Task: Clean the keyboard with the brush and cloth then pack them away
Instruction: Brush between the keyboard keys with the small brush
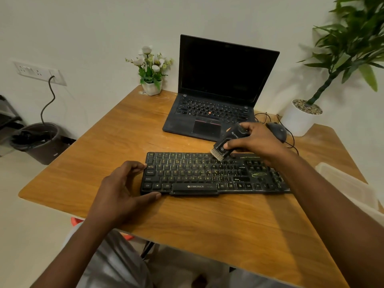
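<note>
While left fingers (137, 164) clasp the seemingly dusty keyboard (197, 173), right fingers (231, 144) grip the brush (235, 135).

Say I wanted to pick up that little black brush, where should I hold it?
Likely its chunky black body, from above and the right, as the right hand grips the brush now. The pale bristles at the lower-left end point down onto the keyboard and should stay free.
</note>
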